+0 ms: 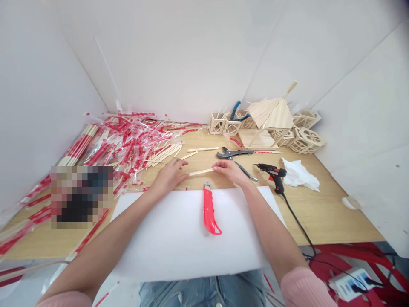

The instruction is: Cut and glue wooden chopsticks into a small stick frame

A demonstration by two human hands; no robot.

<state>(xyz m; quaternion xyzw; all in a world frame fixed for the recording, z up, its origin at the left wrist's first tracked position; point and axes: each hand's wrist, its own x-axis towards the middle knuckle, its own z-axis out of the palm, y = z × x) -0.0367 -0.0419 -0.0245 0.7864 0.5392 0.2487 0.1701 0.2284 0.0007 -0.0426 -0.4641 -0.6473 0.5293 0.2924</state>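
A thin wooden stick (200, 172) lies level just above the far edge of a white sheet (179, 238). My left hand (168, 176) pinches its left end and my right hand (228, 169) pinches its right end, fingers closed on it. A red utility knife (209, 209) lies on the white sheet right below the stick, between my forearms.
Pliers (234, 154) and a black-and-red glue gun (271, 172) with its cord lie right of my hands, beside a crumpled white tissue (300, 174). Stick-built frames and a roof (271, 123) stand at the back. A heap of red-and-clear wrappers and sticks (128, 140) fills the left.
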